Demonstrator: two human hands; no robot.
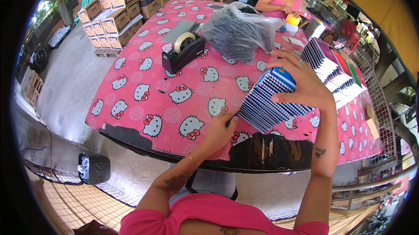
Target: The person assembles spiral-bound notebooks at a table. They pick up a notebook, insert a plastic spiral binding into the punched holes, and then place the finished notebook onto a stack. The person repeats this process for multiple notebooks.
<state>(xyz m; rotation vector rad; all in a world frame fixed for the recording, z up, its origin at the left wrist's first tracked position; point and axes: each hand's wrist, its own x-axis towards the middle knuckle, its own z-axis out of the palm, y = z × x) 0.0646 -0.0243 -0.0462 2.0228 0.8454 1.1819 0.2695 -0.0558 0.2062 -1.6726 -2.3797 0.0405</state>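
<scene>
A tall stack of blue-covered notebooks [266, 106] stands at the right front of the pink table, its edges striped dark blue and white. My right hand [303, 80] spans the top of the stack, fingers spread over the far side and thumb across the near side. Low at the stack's left corner is my left hand [221, 129]. Its fingers are closed around a small dark thing with a blue end, mostly hidden, whose kind I cannot make out.
A black tape dispenser [183, 52] and a clear bag of dark strands [240, 32] lie beyond. More notebook stacks [327, 67] stand at right. Across the table a person in pink [283, 0] handles something yellow. Cartons [114, 22] and a black bin [97, 168] are at left.
</scene>
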